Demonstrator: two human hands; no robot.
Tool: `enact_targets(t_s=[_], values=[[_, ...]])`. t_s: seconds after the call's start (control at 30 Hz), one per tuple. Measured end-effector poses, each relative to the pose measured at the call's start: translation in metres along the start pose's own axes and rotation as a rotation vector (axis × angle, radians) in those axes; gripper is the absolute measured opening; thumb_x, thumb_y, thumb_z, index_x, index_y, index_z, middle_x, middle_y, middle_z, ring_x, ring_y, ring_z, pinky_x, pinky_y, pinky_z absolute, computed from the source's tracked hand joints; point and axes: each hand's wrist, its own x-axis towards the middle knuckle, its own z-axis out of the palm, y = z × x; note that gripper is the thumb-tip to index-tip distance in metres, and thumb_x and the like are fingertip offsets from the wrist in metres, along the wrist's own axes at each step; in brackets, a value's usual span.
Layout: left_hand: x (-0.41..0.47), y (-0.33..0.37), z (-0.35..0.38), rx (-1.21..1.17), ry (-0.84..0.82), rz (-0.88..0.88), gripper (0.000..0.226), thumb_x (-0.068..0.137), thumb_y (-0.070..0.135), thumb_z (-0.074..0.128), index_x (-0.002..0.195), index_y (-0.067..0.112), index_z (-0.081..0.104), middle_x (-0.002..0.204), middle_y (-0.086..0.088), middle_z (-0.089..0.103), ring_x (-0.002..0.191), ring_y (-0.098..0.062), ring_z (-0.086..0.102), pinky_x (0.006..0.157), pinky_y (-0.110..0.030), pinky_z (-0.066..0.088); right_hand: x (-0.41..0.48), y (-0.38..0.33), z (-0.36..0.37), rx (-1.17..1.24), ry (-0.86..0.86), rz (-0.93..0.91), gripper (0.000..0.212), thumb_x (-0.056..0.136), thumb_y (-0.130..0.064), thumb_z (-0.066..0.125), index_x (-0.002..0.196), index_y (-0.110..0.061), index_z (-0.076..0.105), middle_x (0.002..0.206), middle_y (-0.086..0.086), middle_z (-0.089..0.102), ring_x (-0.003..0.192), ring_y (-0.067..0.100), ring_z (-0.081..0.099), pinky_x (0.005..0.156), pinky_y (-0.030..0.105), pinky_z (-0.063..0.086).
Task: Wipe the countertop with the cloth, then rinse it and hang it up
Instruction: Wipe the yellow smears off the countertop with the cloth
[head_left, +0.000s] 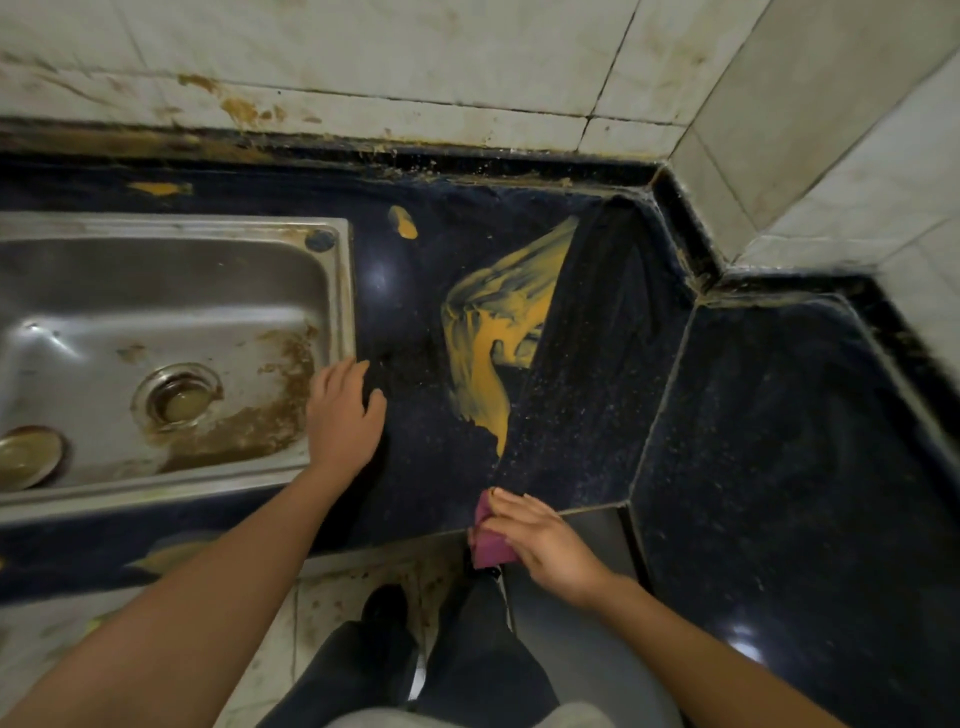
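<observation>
A dark speckled countertop carries a broad yellow smear in its middle and smaller yellow spots near the back. My right hand grips a folded purple cloth at the counter's front edge, below the smear. My left hand rests flat on the counter beside the right rim of the steel sink, fingers spread and holding nothing.
The sink basin is stained brown around its drain, and a small round dish lies at its left. Grimy tiled walls close the back and right corner. My legs and the floor show below the counter edge.
</observation>
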Motion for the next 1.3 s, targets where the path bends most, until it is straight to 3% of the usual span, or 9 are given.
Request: enact_targets(t_s=[0.1, 0.2, 0.27, 0.37, 0.6, 0.8, 1.1, 1.2, 1.3], values=[[0.002, 0.01, 0.01, -0.006, -0.032, 0.041, 0.043, 0.094, 0.017, 0.044, 0.136, 0.005, 0.042, 0.147, -0.012, 0.035, 0.136, -0.029, 0.023, 0.112, -0.036, 0.016, 0.001, -0.015, -0.009, 0.19, -0.106, 0.01, 0.04, 0.094, -0.021, 0.034, 0.119, -0.005, 0.06, 0.135, 0.014, 0.05, 0.129, 0.015, 0.039, 0.109, 0.021, 0.025], [0.005, 0.016, 0.02, 0.009, -0.058, 0.07, 0.044, 0.095, 0.018, 0.044, 0.136, 0.005, 0.041, 0.148, -0.012, 0.033, 0.136, -0.028, 0.022, 0.112, -0.035, 0.015, 0.006, -0.018, -0.033, 0.436, -0.107, 0.145, 0.031, 0.094, -0.003, 0.044, 0.123, -0.002, 0.055, 0.125, 0.007, 0.055, 0.113, -0.005, 0.047, 0.096, 0.002, 0.03], [0.007, 0.02, 0.025, 0.025, -0.068, 0.075, 0.044, 0.095, 0.019, 0.043, 0.137, 0.006, 0.04, 0.148, -0.011, 0.032, 0.137, -0.028, 0.021, 0.111, -0.036, 0.015, 0.015, -0.012, -0.059, 0.613, -0.021, 0.305, 0.033, 0.094, 0.0, 0.043, 0.125, -0.007, 0.052, 0.101, 0.0, 0.064, 0.078, -0.009, 0.061, 0.07, 0.004, 0.045], [0.01, 0.025, 0.032, 0.045, -0.093, 0.076, 0.044, 0.095, 0.021, 0.043, 0.137, 0.007, 0.039, 0.149, -0.01, 0.03, 0.138, -0.027, 0.019, 0.111, -0.038, 0.017, 0.03, 0.019, -0.099, 0.745, 0.201, 0.489, 0.033, 0.095, -0.001, 0.041, 0.122, -0.017, 0.051, 0.046, -0.006, 0.06, 0.032, 0.001, 0.047, 0.033, 0.013, 0.038], [0.025, 0.036, 0.046, 0.173, -0.145, 0.036, 0.048, 0.095, 0.024, 0.042, 0.141, 0.01, 0.034, 0.152, -0.007, 0.023, 0.141, -0.024, 0.013, 0.111, -0.04, 0.02, 0.056, 0.095, -0.165, 1.291, 0.65, 0.71, 0.024, 0.096, -0.001, 0.034, 0.095, -0.011, 0.056, 0.067, 0.003, 0.061, 0.045, 0.007, 0.059, 0.042, 0.023, 0.051], [0.05, 0.04, 0.047, 0.277, -0.106, 0.011, 0.05, 0.094, 0.023, 0.045, 0.141, 0.009, 0.034, 0.152, -0.01, 0.024, 0.141, -0.025, 0.014, 0.113, -0.039, 0.017, 0.089, 0.165, -0.189, 1.556, 0.671, 0.737, 0.026, 0.095, -0.008, 0.032, 0.091, -0.016, 0.056, 0.061, -0.003, 0.068, 0.052, 0.008, 0.062, 0.059, 0.023, 0.049], [0.06, 0.033, 0.063, 0.334, -0.072, -0.021, 0.071, 0.083, 0.046, 0.02, 0.135, 0.005, 0.045, 0.147, -0.014, 0.033, 0.138, -0.029, 0.025, 0.112, -0.043, 0.019, 0.192, 0.24, -0.237, 1.157, 0.723, 0.725, 0.021, 0.094, -0.004, 0.04, 0.104, -0.009, 0.057, 0.079, 0.001, 0.059, 0.067, 0.011, 0.056, 0.058, 0.022, 0.048], [0.061, 0.031, 0.066, 0.361, -0.057, -0.032, 0.064, 0.084, 0.041, 0.027, 0.129, 0.002, 0.052, 0.141, -0.017, 0.042, 0.132, -0.031, 0.032, 0.107, -0.045, 0.025, 0.238, 0.268, -0.254, 0.886, 0.671, 0.707, 0.027, 0.095, -0.005, 0.041, 0.117, -0.013, 0.053, 0.08, -0.003, 0.057, 0.062, 0.01, 0.054, 0.042, 0.021, 0.049], [0.063, 0.03, 0.068, 0.408, -0.049, -0.003, 0.06, 0.083, 0.037, 0.033, 0.126, 0.001, 0.053, 0.137, -0.02, 0.046, 0.129, -0.03, 0.032, 0.103, -0.042, 0.025, 0.283, 0.298, -0.253, 0.562, 0.61, 0.668, 0.032, 0.094, -0.011, 0.042, 0.124, -0.012, 0.053, 0.11, 0.01, 0.063, 0.077, 0.02, 0.06, 0.052, 0.027, 0.052]])
